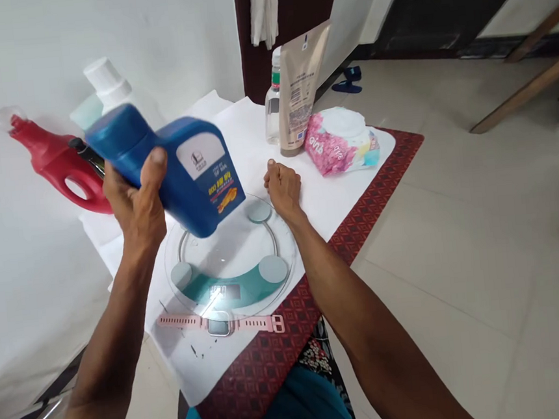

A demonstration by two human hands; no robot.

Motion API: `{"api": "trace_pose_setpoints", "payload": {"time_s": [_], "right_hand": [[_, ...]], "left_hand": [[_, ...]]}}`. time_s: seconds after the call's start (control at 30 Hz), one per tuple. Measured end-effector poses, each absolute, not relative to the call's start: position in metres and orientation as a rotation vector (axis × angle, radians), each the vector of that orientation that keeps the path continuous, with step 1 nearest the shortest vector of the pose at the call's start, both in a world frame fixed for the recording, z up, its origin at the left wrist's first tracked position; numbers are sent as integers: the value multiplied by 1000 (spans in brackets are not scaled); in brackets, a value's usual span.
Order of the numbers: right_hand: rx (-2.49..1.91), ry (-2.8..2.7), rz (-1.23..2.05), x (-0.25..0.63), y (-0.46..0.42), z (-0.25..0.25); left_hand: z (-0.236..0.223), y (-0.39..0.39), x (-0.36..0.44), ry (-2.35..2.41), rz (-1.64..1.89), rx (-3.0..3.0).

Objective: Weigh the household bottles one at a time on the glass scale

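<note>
My left hand [136,196] grips a blue plastic bottle [183,179] by its neck and handle, tilted with the cap toward the upper left. The bottle is held above a round glass scale [222,253] with a green display strip. My right hand [283,186] rests at the scale's right edge, fingers curled in; whether anything is inside them is hidden. A pink smartwatch [218,324] lies stretched out along the scale's near edge. Beyond my right hand stand a beige squeeze tube [298,90] and a clear bottle [272,115], with a pink wipes pack [339,142] beside them.
At the left stand a red jug-like bottle [60,160], a white-capped bottle [107,84] and a dark small bottle, partly behind my left hand. White paper [186,367] lies over a red patterned tablecloth [371,201]. The wall borders the table's left side.
</note>
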State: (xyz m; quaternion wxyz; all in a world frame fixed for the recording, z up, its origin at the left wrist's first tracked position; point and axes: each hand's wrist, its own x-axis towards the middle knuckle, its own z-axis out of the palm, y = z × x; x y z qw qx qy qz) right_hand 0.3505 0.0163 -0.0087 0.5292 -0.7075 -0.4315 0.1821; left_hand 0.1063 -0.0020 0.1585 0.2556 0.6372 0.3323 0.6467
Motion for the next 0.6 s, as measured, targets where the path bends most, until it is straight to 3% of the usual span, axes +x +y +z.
{"api": "trace_pose_setpoints", "payload": {"time_s": [0.23,0.6], "right_hand": [[-1618,-1003,435,351,21,-17],[-1590,-1039,389,358,28,-29]], "left_hand": [[116,-51,77,1094,1781,1712],[116,-69,88,1211,1613,1753]]}}
